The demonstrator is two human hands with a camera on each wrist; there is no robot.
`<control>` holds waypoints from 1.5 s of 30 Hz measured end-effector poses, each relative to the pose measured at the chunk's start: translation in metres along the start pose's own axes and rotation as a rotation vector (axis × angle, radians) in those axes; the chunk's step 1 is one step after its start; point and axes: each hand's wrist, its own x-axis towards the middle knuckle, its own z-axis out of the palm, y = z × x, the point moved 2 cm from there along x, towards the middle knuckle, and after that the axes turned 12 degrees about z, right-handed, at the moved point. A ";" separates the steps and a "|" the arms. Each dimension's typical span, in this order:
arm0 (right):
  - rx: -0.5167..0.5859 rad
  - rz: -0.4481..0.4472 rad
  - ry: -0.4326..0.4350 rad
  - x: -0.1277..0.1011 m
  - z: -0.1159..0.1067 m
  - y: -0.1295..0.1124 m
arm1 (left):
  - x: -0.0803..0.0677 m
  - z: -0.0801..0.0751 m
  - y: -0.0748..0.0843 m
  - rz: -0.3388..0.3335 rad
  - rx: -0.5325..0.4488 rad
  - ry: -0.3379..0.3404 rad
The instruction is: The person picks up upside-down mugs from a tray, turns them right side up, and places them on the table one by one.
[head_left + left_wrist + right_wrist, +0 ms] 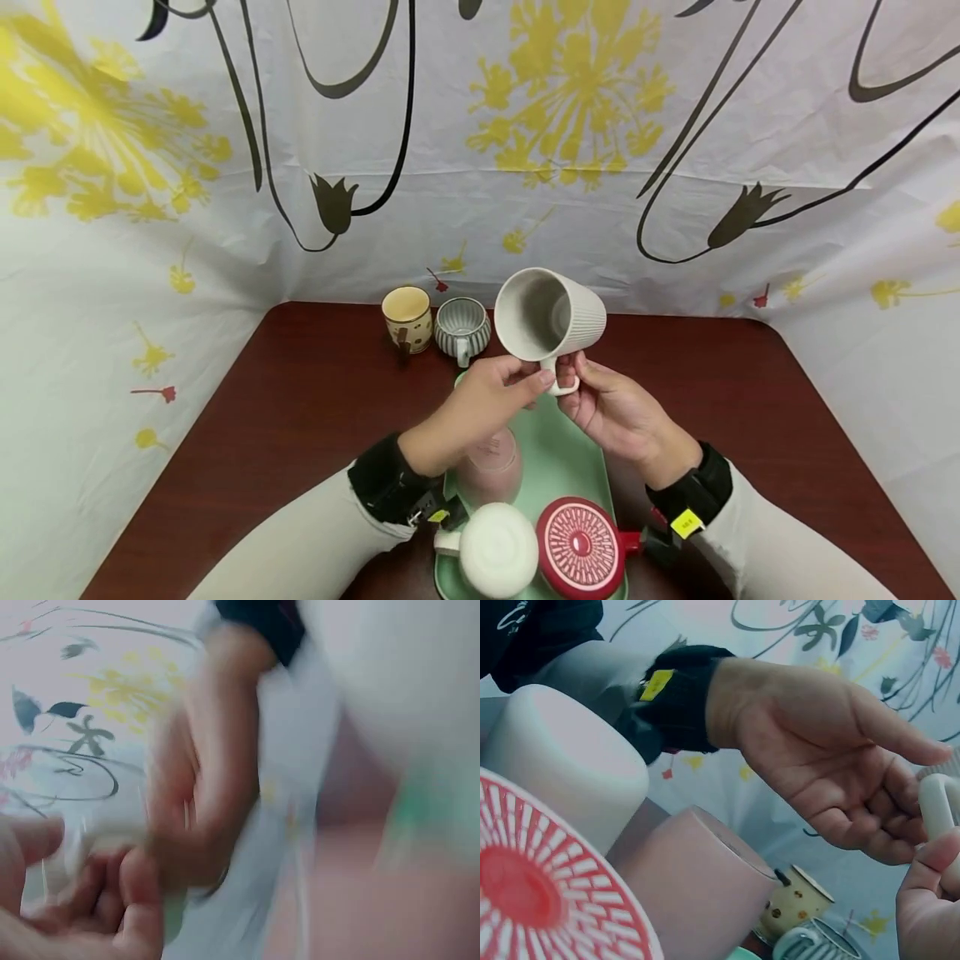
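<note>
A white ribbed mug [585, 312] is held up above the far end of the tray, tipped on its side with its mouth turned left and towards me. My left hand [480, 408] pinches its handle [551, 379] from the left. From the right, my right hand [622, 412] grips the same handle with thumb and fingers. The right wrist view shows both hands meeting at the handle [935, 806], the left hand [817, 757] with its palm side visible. Blur in the left wrist view hides much of the left hand [105, 907] and its contact.
A mint-green tray [558, 442] holds an upside-down pink mug [491, 471], white mug [498, 550] and red mug [581, 546]. Behind it, a yellow spotted mug [408, 317] and a grey striped cup [461, 329] stand upright on the dark table [300, 417]. A patterned curtain [450, 208] encloses the table.
</note>
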 end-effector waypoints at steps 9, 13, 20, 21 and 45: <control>-0.091 0.006 0.139 0.007 0.010 0.005 | -0.001 -0.002 0.001 -0.101 -0.340 0.101; -0.200 0.025 0.249 0.009 0.010 0.007 | -0.001 -0.003 0.005 -0.077 -0.422 0.105; -0.373 0.116 0.321 0.009 0.005 0.014 | -0.002 -0.003 0.008 -0.083 -0.338 0.063; -0.392 0.121 0.329 0.010 0.004 0.014 | -0.002 -0.003 0.008 -0.083 -0.321 0.060; -1.617 -0.060 0.897 -0.074 -0.026 -0.015 | 0.048 -0.035 -0.014 -0.212 -0.197 0.073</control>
